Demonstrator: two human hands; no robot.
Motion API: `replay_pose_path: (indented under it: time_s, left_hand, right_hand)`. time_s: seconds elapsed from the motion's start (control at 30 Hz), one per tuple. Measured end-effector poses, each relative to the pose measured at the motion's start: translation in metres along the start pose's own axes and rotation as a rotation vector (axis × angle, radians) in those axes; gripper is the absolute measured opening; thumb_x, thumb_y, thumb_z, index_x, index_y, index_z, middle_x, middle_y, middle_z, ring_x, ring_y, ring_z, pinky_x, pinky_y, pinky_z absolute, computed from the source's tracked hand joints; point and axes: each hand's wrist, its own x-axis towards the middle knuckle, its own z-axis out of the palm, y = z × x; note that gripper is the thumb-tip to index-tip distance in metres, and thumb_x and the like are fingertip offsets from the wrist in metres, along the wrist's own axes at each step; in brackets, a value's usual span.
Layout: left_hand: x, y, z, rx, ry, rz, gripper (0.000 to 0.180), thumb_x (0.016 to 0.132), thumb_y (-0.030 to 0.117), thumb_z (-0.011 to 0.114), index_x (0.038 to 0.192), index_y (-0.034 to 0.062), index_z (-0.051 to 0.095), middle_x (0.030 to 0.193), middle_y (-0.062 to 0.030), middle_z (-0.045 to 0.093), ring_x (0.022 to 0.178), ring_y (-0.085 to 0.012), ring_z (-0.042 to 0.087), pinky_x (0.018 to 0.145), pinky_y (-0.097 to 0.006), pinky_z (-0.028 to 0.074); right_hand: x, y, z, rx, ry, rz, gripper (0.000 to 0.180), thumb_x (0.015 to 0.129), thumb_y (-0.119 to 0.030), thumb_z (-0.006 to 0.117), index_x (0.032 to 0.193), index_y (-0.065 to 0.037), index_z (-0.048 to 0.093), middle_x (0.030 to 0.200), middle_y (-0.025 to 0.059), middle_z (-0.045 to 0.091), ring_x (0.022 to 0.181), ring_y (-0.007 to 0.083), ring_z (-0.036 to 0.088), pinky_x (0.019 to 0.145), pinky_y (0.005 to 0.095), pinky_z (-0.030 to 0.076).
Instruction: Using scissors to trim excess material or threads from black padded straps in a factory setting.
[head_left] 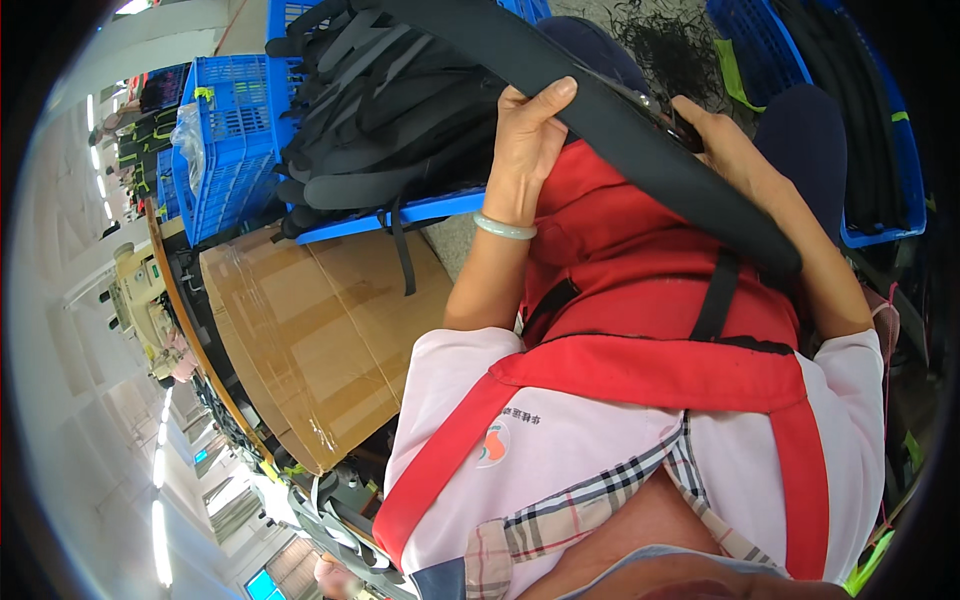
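Note:
A long black padded strap (640, 150) runs slantwise across my lap, from the far left to its rounded near end on the right. My left hand (540, 115) is closed on the strap's edge, thumb on its upper face and fingers underneath. Beyond the strap's other edge, my right hand (728, 150) is closed round dark-handled snips (682, 128) with a bit of metal showing. The strap and my fingers hide most of that tool, so its blades cannot be made out.
A blue crate (390, 218) heaped with black straps stands at the far left, near a cardboard box (320, 330). Another blue crate (870, 238) holds black straps at right. Black thread scraps (675, 50) litter the floor. A red apron (640, 230) covers my lap.

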Motion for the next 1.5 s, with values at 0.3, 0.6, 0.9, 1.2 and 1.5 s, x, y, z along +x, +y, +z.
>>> replay_pose_path:
  time_s: [0.3,0.6,0.9,1.2,1.5]
  left_hand:
    - [-0.006,-0.014,0.004,-0.069,-0.002,-0.010,0.017,0.082,-0.006,0.067,0.095,0.0047,0.069,0.093,-0.0064,0.070,0.085,-0.0171,0.067,0.081,-0.032,0.055]
    - [-0.008,-0.009,0.004,-0.119,0.036,-0.027,0.017,0.083,-0.005,0.067,0.096,0.0058,0.069,0.096,-0.0056,0.069,0.090,-0.0181,0.067,0.085,-0.034,0.054]
    - [-0.001,-0.012,-0.002,-0.068,0.028,0.020,0.015,0.082,-0.003,0.069,0.093,0.0071,0.068,0.094,-0.0055,0.069,0.090,-0.0197,0.067,0.088,-0.037,0.054]
    - [-0.002,-0.014,0.002,-0.070,0.048,0.040,0.015,0.081,-0.005,0.069,0.092,0.0043,0.069,0.091,-0.0052,0.069,0.085,-0.0166,0.066,0.083,-0.032,0.054]
    - [-0.004,-0.015,0.003,-0.074,-0.004,0.054,0.015,0.083,-0.002,0.070,0.096,0.0035,0.068,0.097,-0.0064,0.069,0.090,-0.0178,0.066,0.084,-0.033,0.055]
  right_hand:
    - [-0.001,-0.024,-0.006,-0.304,0.008,-0.093,0.043,0.080,-0.004,0.066,0.113,0.000,0.039,0.088,0.0262,0.059,0.086,0.0480,0.054,0.069,0.0449,0.044]
    - [0.002,-0.022,-0.002,-0.144,0.009,-0.015,0.027,0.085,-0.011,0.067,0.101,0.003,0.049,0.079,0.0246,0.058,0.074,0.0438,0.053,0.068,0.0412,0.045]
    - [0.000,-0.024,0.003,-0.131,0.031,-0.044,0.041,0.086,-0.014,0.065,0.114,0.003,0.041,0.095,0.0263,0.059,0.091,0.0467,0.053,0.076,0.0438,0.046]
    - [0.008,-0.029,0.002,-0.394,0.026,-0.007,0.031,0.085,-0.010,0.064,0.105,0.002,0.044,0.088,0.0293,0.060,0.091,0.0481,0.056,0.073,0.0472,0.045]
    - [0.010,-0.028,-0.004,-0.244,0.021,-0.054,0.026,0.089,-0.015,0.063,0.106,0.002,0.051,0.083,0.0270,0.060,0.083,0.0489,0.055,0.069,0.0446,0.046]
